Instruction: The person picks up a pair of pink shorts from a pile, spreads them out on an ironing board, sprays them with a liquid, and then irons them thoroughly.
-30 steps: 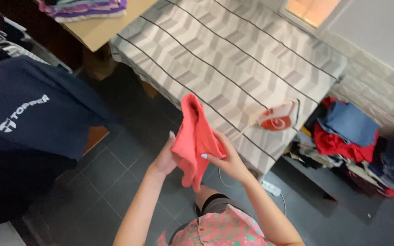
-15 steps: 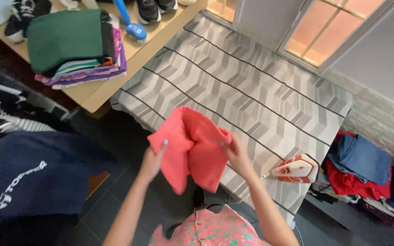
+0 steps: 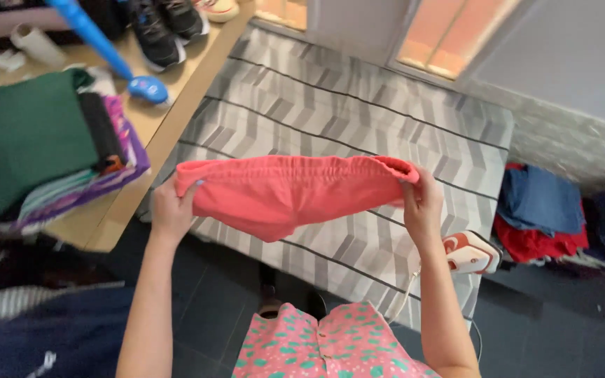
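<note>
I hold a coral-pink garment with an elastic waistband [image 3: 285,192] stretched wide in the air in front of me. My left hand [image 3: 171,210] grips its left end and my right hand [image 3: 421,203] grips its right end. The cloth hangs above the near edge of an ironing surface covered in grey chevron fabric [image 3: 358,112]. Nothing lies on that cover except a red-and-white iron [image 3: 470,252] at its near right corner, just below my right hand.
A wooden table [image 3: 141,126] at left carries a stack of folded clothes [image 3: 43,147], a blue brush [image 3: 145,87] and shoes [image 3: 155,28]. A heap of blue and red clothes [image 3: 540,217] lies right. Dark garments [image 3: 36,329] hang lower left. Dark tiled floor below.
The garment was bunched between my hands a second ago; I have pulled my hands apart and spread it out wide by its waistband. My view has tilted up towards the table.
</note>
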